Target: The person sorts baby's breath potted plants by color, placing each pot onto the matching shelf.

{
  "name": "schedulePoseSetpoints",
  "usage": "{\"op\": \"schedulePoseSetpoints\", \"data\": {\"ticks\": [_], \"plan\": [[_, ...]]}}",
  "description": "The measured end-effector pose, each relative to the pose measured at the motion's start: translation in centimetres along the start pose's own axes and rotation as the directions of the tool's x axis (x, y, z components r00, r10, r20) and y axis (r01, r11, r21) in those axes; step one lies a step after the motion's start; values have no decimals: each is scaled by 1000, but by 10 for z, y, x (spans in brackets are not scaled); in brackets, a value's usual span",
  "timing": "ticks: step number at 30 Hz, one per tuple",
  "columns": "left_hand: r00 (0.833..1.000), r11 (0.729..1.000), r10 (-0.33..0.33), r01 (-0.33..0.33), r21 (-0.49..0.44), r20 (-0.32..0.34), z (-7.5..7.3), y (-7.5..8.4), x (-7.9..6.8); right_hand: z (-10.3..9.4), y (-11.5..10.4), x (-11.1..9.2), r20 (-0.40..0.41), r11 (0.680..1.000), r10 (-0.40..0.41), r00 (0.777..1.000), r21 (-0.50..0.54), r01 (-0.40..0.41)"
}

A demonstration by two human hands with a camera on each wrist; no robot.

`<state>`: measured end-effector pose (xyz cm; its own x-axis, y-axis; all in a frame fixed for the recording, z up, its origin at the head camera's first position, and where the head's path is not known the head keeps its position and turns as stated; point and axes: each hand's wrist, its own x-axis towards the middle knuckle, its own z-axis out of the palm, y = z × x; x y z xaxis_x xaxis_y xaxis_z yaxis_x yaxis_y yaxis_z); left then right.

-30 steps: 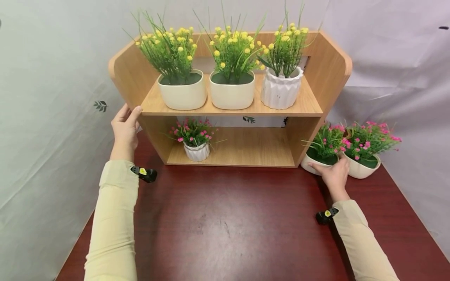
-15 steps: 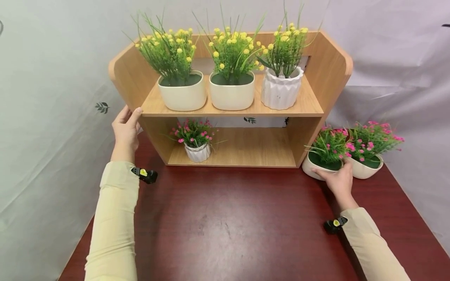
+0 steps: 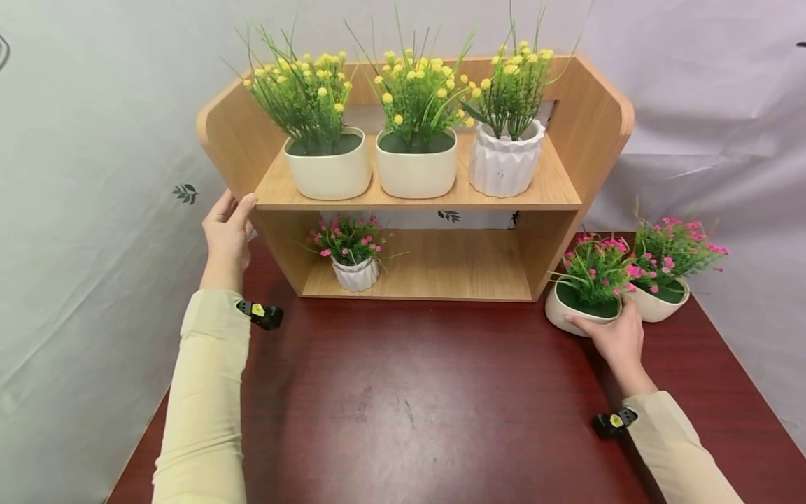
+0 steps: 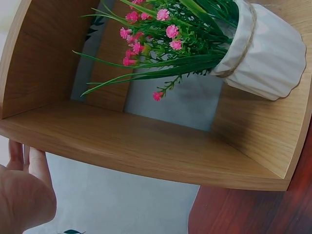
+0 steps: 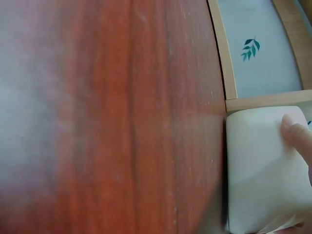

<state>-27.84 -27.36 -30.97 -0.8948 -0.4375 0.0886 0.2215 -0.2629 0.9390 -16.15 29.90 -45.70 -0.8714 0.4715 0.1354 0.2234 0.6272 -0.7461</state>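
Note:
My left hand (image 3: 228, 234) rests at the outer left side of a two-tier wooden shelf (image 3: 403, 204), fingers touching the side panel; the left wrist view shows the fingers (image 4: 39, 165) against its outside. At the shelf's right, my right hand (image 3: 620, 336) grips the rim of an oval cream pot (image 3: 560, 311) of pink artificial flowers (image 3: 592, 269). The thumb (image 5: 291, 127) lies on the pot's front wall; the other fingers are mostly hidden. Just behind that hand stands a second cream pot (image 3: 661, 302) with pink flowers.
On the top board stand two cream pots (image 3: 330, 175) (image 3: 417, 173) and a white fluted pot (image 3: 506, 168), all with yellow flowers. A small white pot (image 3: 355, 274) with pink flowers sits at the lower tier's left. The dark red table (image 3: 403, 392) spreads in front.
My right hand has drawn the gripped pot toward me and slightly right, a little apart from the shelf's side. The left hand has stayed by the shelf.

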Motion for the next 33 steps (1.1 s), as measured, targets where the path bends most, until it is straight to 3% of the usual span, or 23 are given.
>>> {"op": "schedulePoseSetpoints", "data": {"ticks": [13, 23, 33], "plan": [[1000, 1000, -6, 6, -18, -9, 1, 0, 0, -9, -3, -18, -38, 999, -31, 999, 13, 32], [1000, 1000, -11, 10, -15, -12, 1, 1, -2, -9, -11, -35, -120, 991, -135, 984, -3, 136], [1000, 1000, 8, -9, -27, -12, 1, 1, -3, -8, -18, -44, -119, 985, -169, 978, 0, 170]]}}
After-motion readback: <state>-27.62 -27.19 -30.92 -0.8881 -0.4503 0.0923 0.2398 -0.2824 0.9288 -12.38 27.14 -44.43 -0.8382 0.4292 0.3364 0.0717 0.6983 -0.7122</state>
